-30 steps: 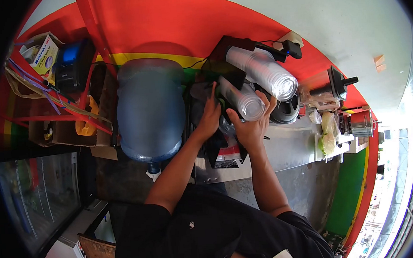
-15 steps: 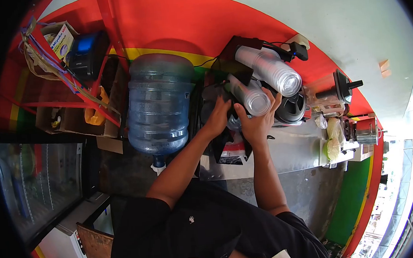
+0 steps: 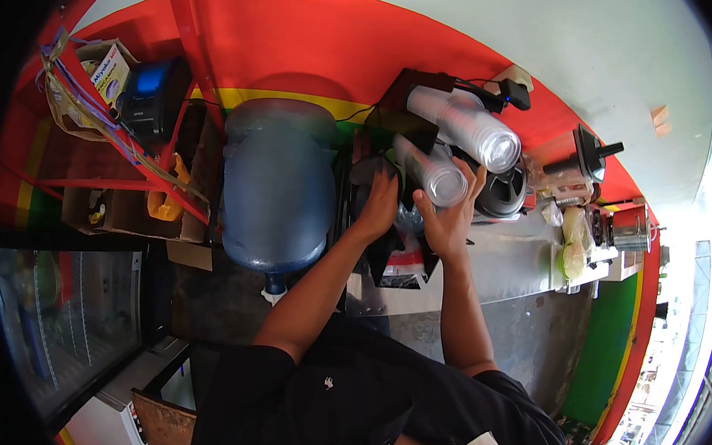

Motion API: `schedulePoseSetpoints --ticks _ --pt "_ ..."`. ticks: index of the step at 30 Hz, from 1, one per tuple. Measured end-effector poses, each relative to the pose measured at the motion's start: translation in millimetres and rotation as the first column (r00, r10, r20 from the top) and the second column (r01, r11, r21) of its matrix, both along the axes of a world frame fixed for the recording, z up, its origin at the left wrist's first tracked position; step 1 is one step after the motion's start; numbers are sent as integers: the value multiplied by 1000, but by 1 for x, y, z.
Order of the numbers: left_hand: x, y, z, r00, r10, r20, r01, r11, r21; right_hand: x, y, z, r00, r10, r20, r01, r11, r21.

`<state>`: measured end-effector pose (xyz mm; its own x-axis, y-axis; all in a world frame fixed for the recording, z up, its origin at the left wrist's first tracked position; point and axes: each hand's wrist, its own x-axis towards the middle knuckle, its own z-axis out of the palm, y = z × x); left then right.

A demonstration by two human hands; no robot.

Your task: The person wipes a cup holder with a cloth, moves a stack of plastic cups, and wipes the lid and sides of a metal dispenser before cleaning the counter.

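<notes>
1. Cupping a stack of clear cups, the right hand has its fingers curled around the stack's wide end. The thumb is on one side and the other fingers on the far side, so the stack is firmly in its grasp.
2. That stack lies tilted over the back of the metal desk, its open mouth turned toward the camera. It is just beside a round black machine.
3. Just beside the stack's narrow end, the left hand rests on a dark object with its fingers stretched nearly flat. I cannot tell whether they grip anything, because the dark clutter hides the fingertips.
4. Close behind the held stack lies a larger stack of cups, tilted the same way.
5. Beside the left hand stands a big blue water bottle, neck down.
6. Further along the desk, on the right hand's side, stand a blender and a metal pot.
7. Well apart on the left, past the water bottle, are a cardboard box and a blue-black device.
</notes>
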<state>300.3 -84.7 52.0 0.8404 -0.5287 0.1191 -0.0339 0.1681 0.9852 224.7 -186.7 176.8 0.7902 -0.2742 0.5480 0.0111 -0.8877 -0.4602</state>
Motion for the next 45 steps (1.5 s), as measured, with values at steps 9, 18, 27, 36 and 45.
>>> schedulePoseSetpoints --ticks 9,18,27,36,45 --pt "53 -35 -75 924 168 345 -247 948 201 -1 4 3 994 -14 -105 2 994 -111" --pt "133 -68 -125 925 292 -245 -282 957 72 -4 0 -7 996 -20 -83 21 1000 7" --pt "145 -72 -140 919 132 -371 -159 986 -43 -2 1 -3 994 -29 -101 25 999 -34" --pt "56 -47 -116 945 86 -315 -175 948 -266 -2 -3 -8 997 -67 -44 65 996 -65" --pt "9 -6 -47 958 59 282 -53 998 -27 -4 7 1 996 -89 -12 89 996 15"
